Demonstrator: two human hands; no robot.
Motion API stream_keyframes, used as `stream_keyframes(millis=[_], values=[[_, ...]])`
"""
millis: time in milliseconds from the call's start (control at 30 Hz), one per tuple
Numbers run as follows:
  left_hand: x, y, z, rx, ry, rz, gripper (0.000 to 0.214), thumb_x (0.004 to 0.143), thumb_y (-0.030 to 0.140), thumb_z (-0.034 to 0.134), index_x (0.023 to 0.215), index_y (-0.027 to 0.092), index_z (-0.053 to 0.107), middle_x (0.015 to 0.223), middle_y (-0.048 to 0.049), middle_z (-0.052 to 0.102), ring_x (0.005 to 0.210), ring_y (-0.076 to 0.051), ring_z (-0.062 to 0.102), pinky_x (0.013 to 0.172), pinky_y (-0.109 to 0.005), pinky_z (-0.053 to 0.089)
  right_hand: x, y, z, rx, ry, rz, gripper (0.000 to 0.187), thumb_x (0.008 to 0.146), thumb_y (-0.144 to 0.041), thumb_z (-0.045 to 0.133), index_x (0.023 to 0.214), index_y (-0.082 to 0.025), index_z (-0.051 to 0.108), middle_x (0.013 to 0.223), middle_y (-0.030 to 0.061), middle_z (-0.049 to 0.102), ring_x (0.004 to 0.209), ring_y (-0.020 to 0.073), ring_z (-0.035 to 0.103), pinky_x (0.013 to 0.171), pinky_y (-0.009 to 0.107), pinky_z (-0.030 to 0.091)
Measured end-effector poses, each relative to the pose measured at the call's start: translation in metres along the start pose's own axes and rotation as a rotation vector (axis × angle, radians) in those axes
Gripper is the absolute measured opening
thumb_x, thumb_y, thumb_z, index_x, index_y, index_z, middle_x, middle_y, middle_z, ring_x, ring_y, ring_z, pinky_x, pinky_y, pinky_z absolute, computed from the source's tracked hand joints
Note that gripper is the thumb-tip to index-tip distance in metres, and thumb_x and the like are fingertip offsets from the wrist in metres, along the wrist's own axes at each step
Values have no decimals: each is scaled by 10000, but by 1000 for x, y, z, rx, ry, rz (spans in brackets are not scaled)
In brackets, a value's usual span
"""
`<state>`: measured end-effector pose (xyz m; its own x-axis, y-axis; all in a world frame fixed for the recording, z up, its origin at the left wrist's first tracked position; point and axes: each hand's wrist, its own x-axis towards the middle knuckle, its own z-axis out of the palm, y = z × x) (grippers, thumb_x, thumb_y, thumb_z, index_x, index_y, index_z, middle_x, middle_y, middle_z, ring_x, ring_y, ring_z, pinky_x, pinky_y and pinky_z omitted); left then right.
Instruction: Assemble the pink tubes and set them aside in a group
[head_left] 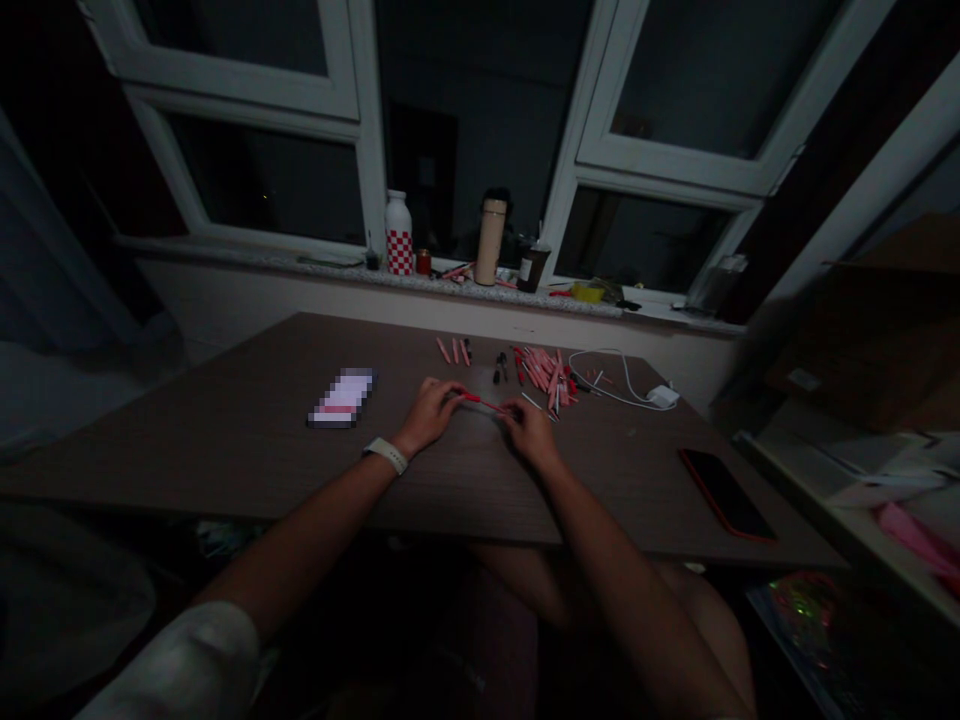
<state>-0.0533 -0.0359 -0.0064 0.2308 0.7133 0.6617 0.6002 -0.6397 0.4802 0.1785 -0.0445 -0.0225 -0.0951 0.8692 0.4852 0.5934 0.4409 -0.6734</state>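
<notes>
Stick [477, 399] between both hands [429, 414] [531, 432]

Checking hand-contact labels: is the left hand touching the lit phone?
No, the left hand holds a slim red piece, and the lit phone lies apart from it on the desk.

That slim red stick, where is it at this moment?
In the head view, the red stick is near the middle, held between the left hand and right hand over the table, left of the pile of pink sticks and nearer the person.
</notes>
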Motion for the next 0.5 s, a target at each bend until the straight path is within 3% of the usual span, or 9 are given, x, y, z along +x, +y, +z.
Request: stream_keyframes(millis=[500], values=[[-1, -1, 1, -40, -90, -89, 229, 927, 369, 642, 1038, 208, 762, 951, -66, 701, 936, -221, 576, 883, -364, 487, -2, -3, -4, -105, -26, -64, 135, 856, -297, 730, 959, -229, 784, 919, 73, 785, 818, 244, 711, 746, 333, 517]])
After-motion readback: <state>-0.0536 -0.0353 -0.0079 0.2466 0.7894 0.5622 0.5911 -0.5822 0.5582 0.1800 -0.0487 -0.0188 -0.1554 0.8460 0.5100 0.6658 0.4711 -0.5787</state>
